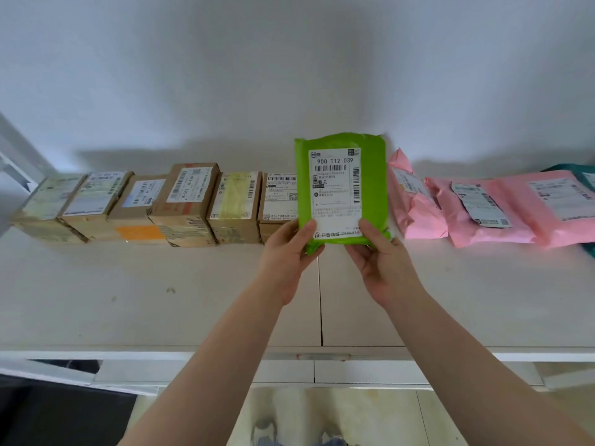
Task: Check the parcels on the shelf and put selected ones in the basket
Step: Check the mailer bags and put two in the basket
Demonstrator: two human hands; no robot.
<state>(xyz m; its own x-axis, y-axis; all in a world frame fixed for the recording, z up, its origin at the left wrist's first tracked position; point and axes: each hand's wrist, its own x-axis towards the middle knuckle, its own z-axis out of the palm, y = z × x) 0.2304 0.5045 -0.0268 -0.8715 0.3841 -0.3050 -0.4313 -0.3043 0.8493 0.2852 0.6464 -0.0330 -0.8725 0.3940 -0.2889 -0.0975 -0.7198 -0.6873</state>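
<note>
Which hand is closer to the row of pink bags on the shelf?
Right. The right hand grips the green parcel beside the pink bags; the left hand grips its far side, by the cardboard boxes.

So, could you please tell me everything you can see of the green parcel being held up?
The green parcel is a soft, bright green plastic mailer bag, slightly wrinkled and puffed, its top edge folded over. A white shipping label covers most of its front, printed with barcodes, small text and the code 900 T12 039. It is held upright, label facing the camera, above the white shelf in front of the row of parcels. The left hand and right hand grip its bottom corners, thumbs pressing on the label.
</note>
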